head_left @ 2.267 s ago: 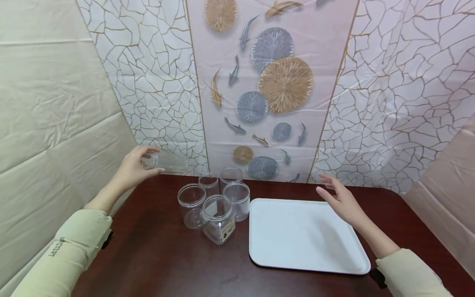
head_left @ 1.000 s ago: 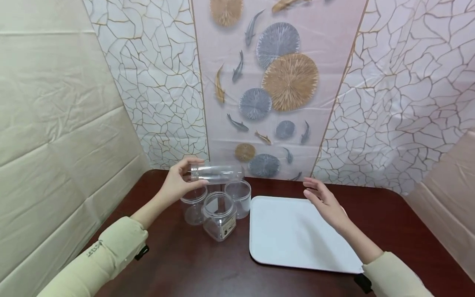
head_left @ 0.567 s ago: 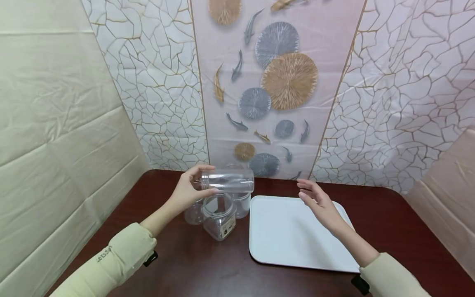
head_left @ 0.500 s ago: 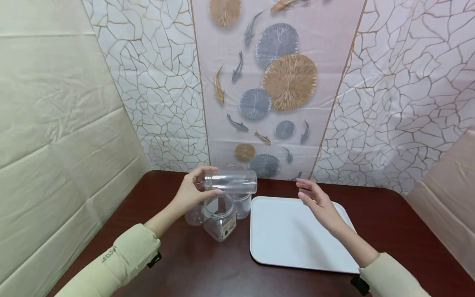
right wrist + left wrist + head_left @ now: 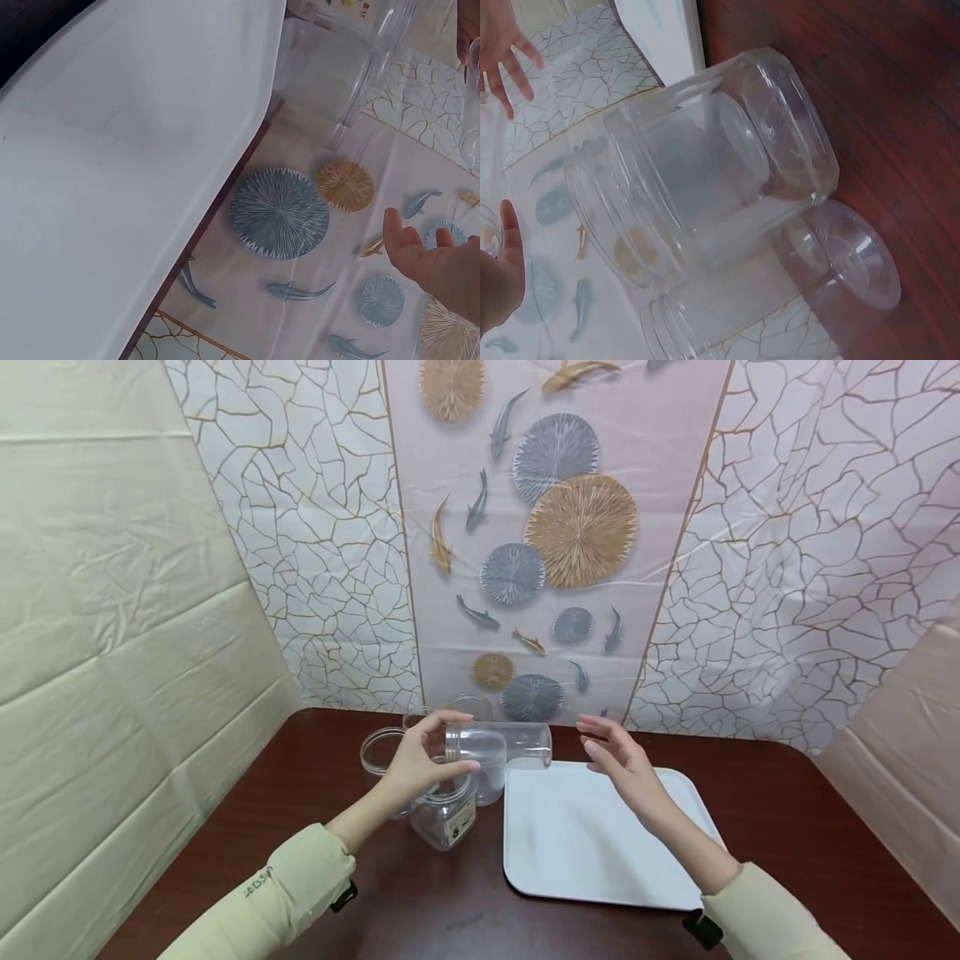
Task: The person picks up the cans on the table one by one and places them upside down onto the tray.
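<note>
My left hand [image 5: 420,763] grips the threaded neck of a clear cylindrical jar [image 5: 517,745], which lies sideways in the air with its base toward the right. Above the white tray [image 5: 592,843], my right hand [image 5: 626,767] hovers with fingers spread, a small gap from the jar's base. Below the left hand stands a squarish clear jar [image 5: 444,822] with a printed label; its mouth is partly covered by the hand. In the left wrist view the squarish jar [image 5: 705,165] fills the middle, and part of the left hand [image 5: 501,277] shows at the edge.
Several other lidless clear jars stand grouped left of the tray, among them a round jar [image 5: 381,756] at the left and another jar [image 5: 491,785] against the tray's edge. The dark red table [image 5: 360,910] ends at a patterned backdrop [image 5: 570,568].
My left hand has carried the clear jar rightward from the far left, over the grouped jars, to the tray's left edge. My right hand has moved left, closer to the jar.
</note>
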{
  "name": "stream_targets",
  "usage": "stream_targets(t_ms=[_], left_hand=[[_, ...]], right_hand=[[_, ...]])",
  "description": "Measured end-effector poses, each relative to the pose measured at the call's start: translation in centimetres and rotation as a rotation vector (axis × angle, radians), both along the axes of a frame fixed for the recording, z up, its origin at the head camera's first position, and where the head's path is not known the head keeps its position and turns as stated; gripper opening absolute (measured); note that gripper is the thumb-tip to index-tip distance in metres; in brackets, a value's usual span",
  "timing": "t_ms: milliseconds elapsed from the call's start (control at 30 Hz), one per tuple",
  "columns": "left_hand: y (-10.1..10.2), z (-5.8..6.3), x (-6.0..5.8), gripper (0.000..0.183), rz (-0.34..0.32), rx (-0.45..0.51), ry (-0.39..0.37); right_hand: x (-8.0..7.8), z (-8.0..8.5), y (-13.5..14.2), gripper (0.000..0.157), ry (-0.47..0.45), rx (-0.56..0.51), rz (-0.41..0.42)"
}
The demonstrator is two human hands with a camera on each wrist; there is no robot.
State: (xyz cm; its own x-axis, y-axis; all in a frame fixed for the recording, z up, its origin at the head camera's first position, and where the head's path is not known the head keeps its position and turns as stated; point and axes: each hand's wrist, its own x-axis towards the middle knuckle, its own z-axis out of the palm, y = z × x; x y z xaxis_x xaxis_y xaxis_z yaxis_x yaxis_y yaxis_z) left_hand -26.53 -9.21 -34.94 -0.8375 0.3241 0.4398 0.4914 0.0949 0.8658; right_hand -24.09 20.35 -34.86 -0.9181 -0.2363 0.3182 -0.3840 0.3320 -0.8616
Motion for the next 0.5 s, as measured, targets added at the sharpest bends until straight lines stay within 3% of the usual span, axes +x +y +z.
stream_targets(t_ms=[100, 333, 500], left_hand=[[0.0, -0.1, 0.3, 0.057, -0.012, 0.022, -0.016], [0.7, -0.8, 0.1, 0.054, 0.031, 0.019, 0.023], [1.9, -1.1, -0.1, 0.054, -0.011, 0.033, 0.027]], right_hand=[[-0.2, 0.1, -0.2, 0.044, -0.022, -0.029, 0.010], [-0.2, 0.5, -0.9, 0.044, -0.043, -0.066, 0.062], [0.3, 0.6, -1.2, 0.043, -0.046, -0.093, 0.102]])
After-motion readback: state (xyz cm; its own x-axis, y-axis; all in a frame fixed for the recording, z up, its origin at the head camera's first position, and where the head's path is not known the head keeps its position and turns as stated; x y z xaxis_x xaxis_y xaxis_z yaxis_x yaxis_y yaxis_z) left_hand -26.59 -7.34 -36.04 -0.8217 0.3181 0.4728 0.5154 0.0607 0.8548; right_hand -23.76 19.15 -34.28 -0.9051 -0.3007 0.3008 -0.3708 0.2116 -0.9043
